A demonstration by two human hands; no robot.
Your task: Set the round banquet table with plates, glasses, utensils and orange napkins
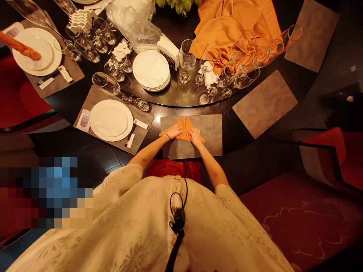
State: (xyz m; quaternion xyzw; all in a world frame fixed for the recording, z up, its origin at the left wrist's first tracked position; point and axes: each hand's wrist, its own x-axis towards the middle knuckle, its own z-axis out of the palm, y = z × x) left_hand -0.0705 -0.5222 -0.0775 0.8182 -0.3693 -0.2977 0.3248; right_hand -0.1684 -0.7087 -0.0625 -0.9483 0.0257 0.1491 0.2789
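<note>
An orange cloth napkin [185, 122], folded into a rough triangle with its peak pointing away from me, lies on a grey placemat [211, 132]. My left hand [174, 131] grips the napkin's left part, with its fingers curled in toward the middle. On the right side of the cloth, my right hand [195, 135] holds it with bent fingers. The two hands are a short way apart. Folds run between them, and the napkin's lower corners stick out past both wrists. Exactly how the fingertips pinch the cloth is too small to see.
Stacked plates [151, 70], wine glasses [187, 56] and an orange cloth pile [238, 26] stand on the raised turntable [170, 99]. To the left is a set place with a white plate [110, 119]. Red chairs [323, 145] flank the table; a blurred patch covers the lower left.
</note>
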